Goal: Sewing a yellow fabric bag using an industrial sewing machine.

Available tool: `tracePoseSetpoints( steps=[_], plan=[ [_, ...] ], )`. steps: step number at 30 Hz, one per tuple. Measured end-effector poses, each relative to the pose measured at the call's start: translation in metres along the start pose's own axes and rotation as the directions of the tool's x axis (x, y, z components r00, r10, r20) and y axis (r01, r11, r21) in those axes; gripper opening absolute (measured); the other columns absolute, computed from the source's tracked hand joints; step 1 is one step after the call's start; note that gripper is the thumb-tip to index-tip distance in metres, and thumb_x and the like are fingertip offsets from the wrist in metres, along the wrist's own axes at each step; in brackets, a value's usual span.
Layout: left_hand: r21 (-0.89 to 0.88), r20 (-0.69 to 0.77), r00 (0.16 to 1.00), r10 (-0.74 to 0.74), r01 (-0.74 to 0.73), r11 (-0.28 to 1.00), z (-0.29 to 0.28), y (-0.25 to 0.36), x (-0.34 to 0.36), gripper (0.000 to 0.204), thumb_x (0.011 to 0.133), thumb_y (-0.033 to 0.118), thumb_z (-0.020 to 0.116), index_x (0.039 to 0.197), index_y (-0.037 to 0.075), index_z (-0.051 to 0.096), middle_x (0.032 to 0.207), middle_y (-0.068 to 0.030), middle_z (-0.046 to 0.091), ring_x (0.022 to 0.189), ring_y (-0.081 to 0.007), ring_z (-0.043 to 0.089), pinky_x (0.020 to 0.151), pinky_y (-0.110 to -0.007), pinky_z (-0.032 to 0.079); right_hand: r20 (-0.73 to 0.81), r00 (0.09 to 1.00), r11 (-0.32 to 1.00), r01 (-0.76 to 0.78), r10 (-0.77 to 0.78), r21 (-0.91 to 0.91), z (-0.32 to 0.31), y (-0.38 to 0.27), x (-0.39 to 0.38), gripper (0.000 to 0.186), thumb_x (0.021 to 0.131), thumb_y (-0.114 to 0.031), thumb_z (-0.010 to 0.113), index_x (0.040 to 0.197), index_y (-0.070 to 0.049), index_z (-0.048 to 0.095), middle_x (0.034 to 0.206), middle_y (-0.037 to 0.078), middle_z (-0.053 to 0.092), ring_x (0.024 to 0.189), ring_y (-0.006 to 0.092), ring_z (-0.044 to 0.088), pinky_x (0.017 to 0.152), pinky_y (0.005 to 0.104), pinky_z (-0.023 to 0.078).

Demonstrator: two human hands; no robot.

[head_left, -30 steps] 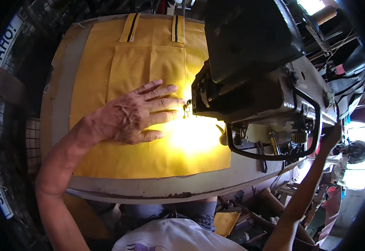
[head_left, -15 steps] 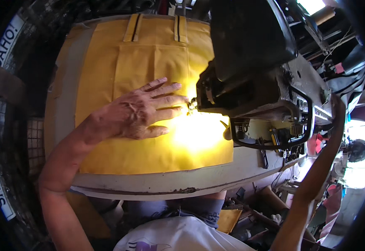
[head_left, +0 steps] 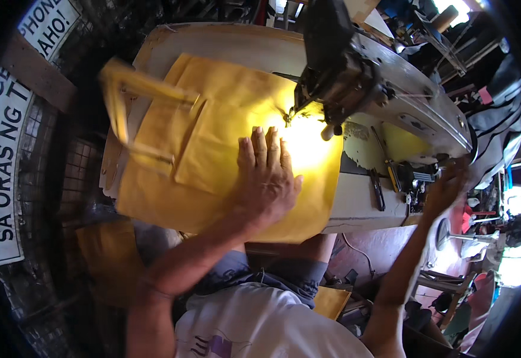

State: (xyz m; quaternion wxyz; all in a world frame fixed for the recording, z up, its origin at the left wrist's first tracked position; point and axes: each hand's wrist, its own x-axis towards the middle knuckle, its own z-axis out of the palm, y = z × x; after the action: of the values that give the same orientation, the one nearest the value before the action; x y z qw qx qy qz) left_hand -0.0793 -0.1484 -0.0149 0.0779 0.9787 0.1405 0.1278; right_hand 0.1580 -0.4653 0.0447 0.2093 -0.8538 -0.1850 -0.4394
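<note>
L hand: left hand palm-down on yellow panel, fingers straight, slightly fanned, pinching nothing; tips just near side of presser foot.
R hand: right hand blurred, out by right end of sewing machine; can't tell grip.
Panel spot: on table, far-right part under machine head, near edge by the lap.
Steering: best w/ light, even palm pressure, cloth flat, fingertips clear of foot; keep strap loop off to left.
Panel look: warm yellow, smooth w/ soft ripples, lying askew; patch on it, strap loop blurred at left, washed-out glare nr foot.
</note>
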Motion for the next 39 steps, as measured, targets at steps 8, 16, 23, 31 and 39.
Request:
tracePoseSetpoints(
  steps=[8, 16, 23, 31, 39],
  plan=[
    [0.026, -0.094, 0.989, -0.11, 0.112, 0.993, 0.021, 0.032, 0.0, 0.079, 0.09, 0.04, 0.064, 0.142, -0.015, 0.039, 0.151, -0.0299, 0.036, 0.145, -0.0483, 0.026, 0.118, -0.061, 0.018, 0.523, 0.759, 0.816, 0.02, -0.388, 0.577, -0.022, -0.168, -0.138, 0.023, 0.085, -0.004, 0.071, 0.108, -0.005, 0.07, 0.111, 0.014, 0.064, 0.105, 0.0333, 0.062, 0.09, 0.042, 0.05],
    [-0.614, -0.223, 0.944, -0.244, 0.059, 0.787, 0.022, 0.017, -0.013, 0.06, 0.088, 0.004, 0.057, 0.144, -0.006, 0.038, 0.15, -0.0293, 0.039, 0.143, -0.0442, 0.035, 0.118, -0.047, 0.03, 0.5, 0.77, 0.808, 0.034, -0.397, 0.588, -0.022, -0.154, -0.13, 0.026, 0.084, -0.001, 0.069, 0.111, -0.004, 0.069, 0.113, 0.015, 0.063, 0.108, 0.0351, 0.061, 0.09, 0.0446, 0.049],
    [-0.45, -0.069, 0.968, 0.243, -0.247, 0.858, -0.021, -0.02, -0.045, 0.033, 0.082, 0.014, 0.075, 0.113, 0.005, 0.067, 0.114, -0.011, 0.059, 0.109, -0.0322, 0.057, 0.097, -0.043, 0.046, 0.441, 0.789, 0.699, -0.02, -0.429, 0.715, -0.041, -0.192, -0.147, 0.025, 0.08, -0.001, 0.069, 0.104, 0.0, 0.068, 0.11, 0.017, 0.065, 0.107, 0.0363, 0.063, 0.089, 0.044, 0.053],
    [-0.085, -0.11, 0.818, 0.565, -0.574, 0.815, -0.02, -0.013, -0.034, 0.026, 0.083, 0.018, 0.072, 0.106, 0.006, 0.067, 0.105, -0.0071, 0.058, 0.101, -0.0271, 0.058, 0.09, -0.042, 0.048, 0.593, 0.777, 0.629, -0.356, -0.212, 0.691, -0.043, -0.194, -0.147, 0.015, 0.088, -0.001, 0.067, 0.102, 0.001, 0.07, 0.107, 0.017, 0.067, 0.096, 0.0335, 0.068, 0.083, 0.0399, 0.055],
    [-0.258, -0.119, 0.845, 0.521, -0.533, 0.806, -0.023, -0.015, -0.03, 0.024, 0.081, 0.021, 0.074, 0.1, 0.007, 0.069, 0.101, -0.005, 0.061, 0.1, -0.0252, 0.059, 0.088, -0.04, 0.048, 0.572, 0.79, 0.677, -0.298, -0.221, 0.673, -0.043, -0.2, -0.152, 0.016, 0.088, -0.006, 0.069, 0.103, 0.0, 0.072, 0.11, 0.015, 0.066, 0.102, 0.0318, 0.065, 0.088, 0.0392, 0.054]
  ],
)
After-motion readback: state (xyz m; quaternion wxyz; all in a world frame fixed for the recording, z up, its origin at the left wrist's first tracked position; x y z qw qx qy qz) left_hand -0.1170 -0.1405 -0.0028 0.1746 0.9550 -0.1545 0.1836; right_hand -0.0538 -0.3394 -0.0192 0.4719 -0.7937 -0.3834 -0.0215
